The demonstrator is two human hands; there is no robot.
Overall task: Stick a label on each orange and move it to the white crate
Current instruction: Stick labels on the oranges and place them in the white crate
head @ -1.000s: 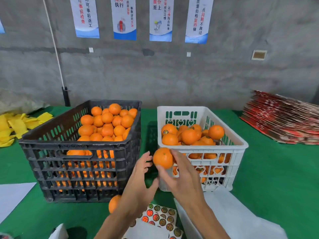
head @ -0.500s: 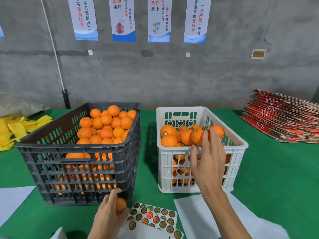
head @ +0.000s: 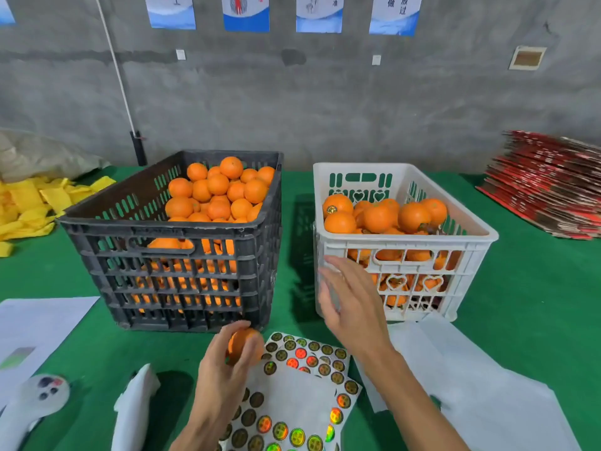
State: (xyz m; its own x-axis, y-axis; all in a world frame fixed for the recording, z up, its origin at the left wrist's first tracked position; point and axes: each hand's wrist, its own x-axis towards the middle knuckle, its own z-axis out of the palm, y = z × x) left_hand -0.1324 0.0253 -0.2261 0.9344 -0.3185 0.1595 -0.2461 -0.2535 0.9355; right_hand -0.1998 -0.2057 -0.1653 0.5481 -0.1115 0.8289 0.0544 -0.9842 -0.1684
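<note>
Right hand: the right hand (head: pixel 349 307), empty with fingers loosely spread, has come back from over the white crate (head: pixel 403 245) and now hangs before its near wall.
Left hand: the left hand (head: pixel 224 369) grips one orange (head: pixel 242 348), fingers curled round it, near the black crate (head: pixel 182 255).
Label sheet: the label sheet (head: pixel 302 385) lies nearest, just right of that orange.
Meaning: one orange seems delivered; the held one likely needs its label next.

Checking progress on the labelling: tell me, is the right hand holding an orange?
No, the right hand is open and empty in front of the white crate; the left hand grips the orange.
</note>
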